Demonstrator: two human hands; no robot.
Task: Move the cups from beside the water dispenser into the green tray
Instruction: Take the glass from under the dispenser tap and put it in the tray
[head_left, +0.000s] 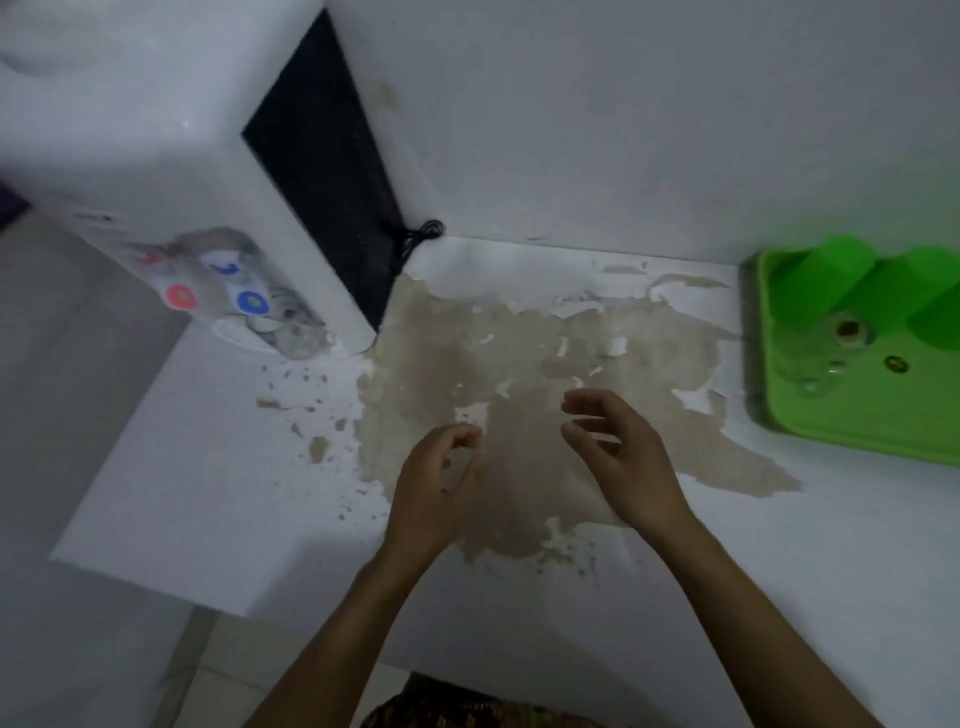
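Note:
A green tray (852, 431) lies at the right edge of the white counter. In it stand green cups (826, 280) upside down at the back, and a clear glass (826, 348) lies in front of them. The white water dispenser (171, 156) stands at the far left, with a red tap (181, 297) and a blue tap (252, 302). No cup shows on the counter beside it. My left hand (436, 488) and my right hand (618, 457) hover over the middle of the counter, fingers loosely curled and apart, holding nothing.
The counter (208, 493) has a large brown patch (519, 415) of peeled surface in the middle. A black cord (421, 234) coils at the dispenser's rear corner by the wall. The counter's left edge drops to a tiled floor (78, 415).

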